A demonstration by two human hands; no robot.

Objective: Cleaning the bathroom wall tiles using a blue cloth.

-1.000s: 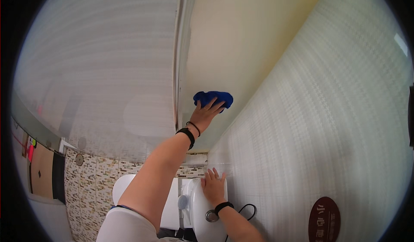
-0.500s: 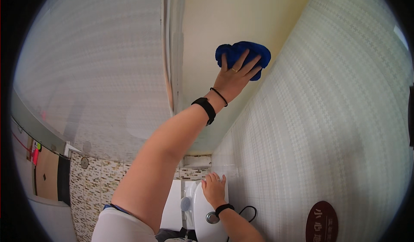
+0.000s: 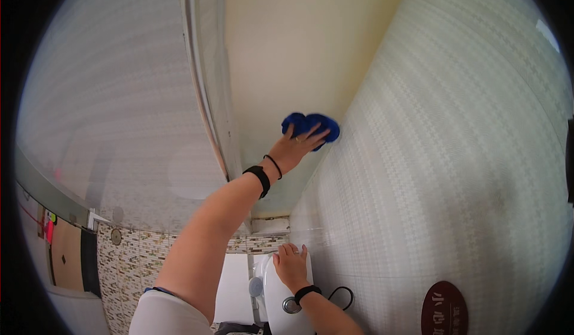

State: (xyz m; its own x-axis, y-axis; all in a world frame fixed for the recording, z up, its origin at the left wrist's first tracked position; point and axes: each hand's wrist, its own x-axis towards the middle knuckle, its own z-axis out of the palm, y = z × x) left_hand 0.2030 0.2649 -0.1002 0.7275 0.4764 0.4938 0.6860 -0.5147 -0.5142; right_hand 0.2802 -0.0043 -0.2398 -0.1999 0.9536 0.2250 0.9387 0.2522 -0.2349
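Observation:
A bunched blue cloth lies against a cream wall surface, pressed there by my left hand with its fingers spread over the cloth. That hand wears a ring, and a black watch and a thin black band circle the wrist. Lower down, my right hand rests on the white toilet tank, fingers laid over its lid near the far edge. A black band is around the right wrist. A round metal flush button sits in the lid beside the right forearm.
Textured pale wall rises on the right, with a dark red oval sign. A glossy wall stands left, ending at a metal-edged strip. Mosaic tile lies below, with a round drain. A black cable loops by the tank.
My left hand has drawn the blue cloth down and slightly left along the cream surface, toward me. My right hand remains on the tank, and the view has shifted a little.

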